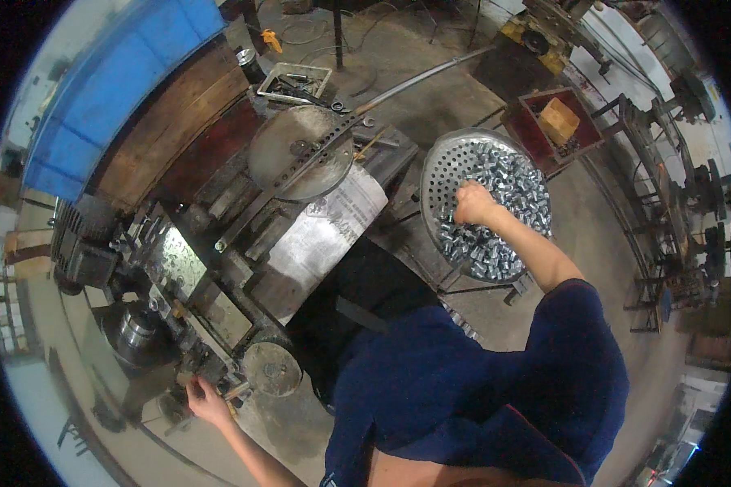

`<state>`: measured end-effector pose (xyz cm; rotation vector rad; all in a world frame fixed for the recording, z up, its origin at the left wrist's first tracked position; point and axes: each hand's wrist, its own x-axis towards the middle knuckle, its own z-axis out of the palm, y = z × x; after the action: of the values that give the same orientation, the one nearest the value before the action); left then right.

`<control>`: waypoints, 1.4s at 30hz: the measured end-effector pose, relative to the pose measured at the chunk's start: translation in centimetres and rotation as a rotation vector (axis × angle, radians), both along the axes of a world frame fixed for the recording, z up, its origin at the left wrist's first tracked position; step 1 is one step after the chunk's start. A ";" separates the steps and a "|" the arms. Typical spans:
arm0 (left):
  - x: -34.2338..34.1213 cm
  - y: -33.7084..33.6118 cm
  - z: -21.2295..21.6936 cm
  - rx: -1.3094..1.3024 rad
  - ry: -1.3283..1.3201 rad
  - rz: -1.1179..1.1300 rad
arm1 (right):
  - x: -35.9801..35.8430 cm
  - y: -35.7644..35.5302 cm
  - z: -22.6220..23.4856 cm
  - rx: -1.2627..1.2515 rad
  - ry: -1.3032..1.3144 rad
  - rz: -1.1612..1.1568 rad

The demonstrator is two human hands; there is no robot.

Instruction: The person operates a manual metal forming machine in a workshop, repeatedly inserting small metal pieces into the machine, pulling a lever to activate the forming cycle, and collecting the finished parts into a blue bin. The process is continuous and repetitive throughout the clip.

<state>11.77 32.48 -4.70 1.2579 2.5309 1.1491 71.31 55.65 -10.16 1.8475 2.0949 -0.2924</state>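
Observation:
My right hand [473,203] reaches over a round perforated metal bowl [440,178], its fingers curled down at the pile's edge. Small shiny cylindrical metal pieces [495,252] fill most of that bowl. Whether a piece is between those fingers is hidden. At lower left, my left hand [207,399] is closed at the end of a bench machine [211,312], beside a short handle [237,391]. What its fingertips grip is too small to make out. A round grey disc [273,369] sits just right of this hand.
A long perforated bar [321,150] crosses a large round metal plate [300,154]. Nearby are a printed sheet [329,239], wrenches [369,122], and a white tray of tools [296,83]. A red bin [536,134] stands beyond the bowl. Metal racks [654,195] line the right.

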 end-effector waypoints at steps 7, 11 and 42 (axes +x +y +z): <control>0.6 0.1 0.3 -0.015 0.012 0.063 | -0.8 -0.5 2.0 -0.053 -0.027 -0.082; 0.4 -0.1 0.3 -0.051 0.100 0.042 | -0.3 0.0 0.7 0.015 0.062 -0.093; -1.4 -4.0 6.7 -0.133 0.304 -0.034 | -28.8 3.0 18.4 -0.046 1.188 0.774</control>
<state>10.40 28.47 1.99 1.5359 2.7268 0.8204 42.46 58.65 8.19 0.6318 3.2364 -1.4328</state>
